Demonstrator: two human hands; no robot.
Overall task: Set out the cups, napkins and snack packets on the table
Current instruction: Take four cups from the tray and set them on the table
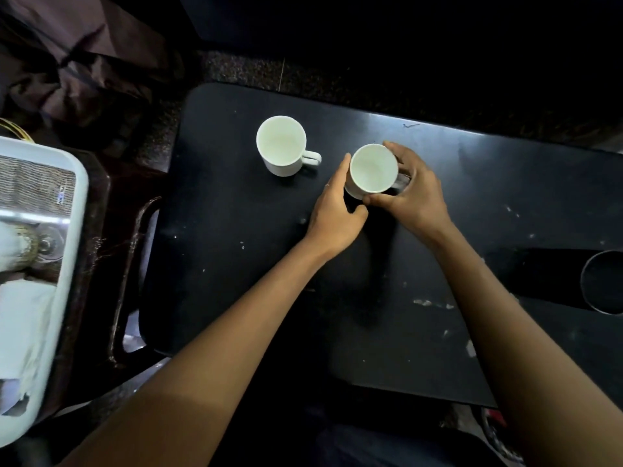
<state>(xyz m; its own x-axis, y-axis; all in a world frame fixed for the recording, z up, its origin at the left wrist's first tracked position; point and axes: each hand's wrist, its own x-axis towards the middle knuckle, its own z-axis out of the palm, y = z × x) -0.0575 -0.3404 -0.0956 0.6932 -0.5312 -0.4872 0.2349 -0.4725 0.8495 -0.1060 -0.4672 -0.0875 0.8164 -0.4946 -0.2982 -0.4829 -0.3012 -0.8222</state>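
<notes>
Two white mugs are seen, the left mug [282, 145] and the right mug [372, 170], each plain and unpatterned, with a pale, faintly greenish cast inside. The table [236, 230] is black, marked with scattered whitish flecks and scuffs. A dark round cup holder [603, 281] edged in grey is set into it at the right. The tray [72, 214] at the left is white; a packet [33, 187] with a fine brown and grey woven pattern and a silver band is shown in it, above white napkins [23, 318]. The floor [236, 67] is dark and speckled. Dark brown cloth [77, 55] is seen at the upper left.
</notes>
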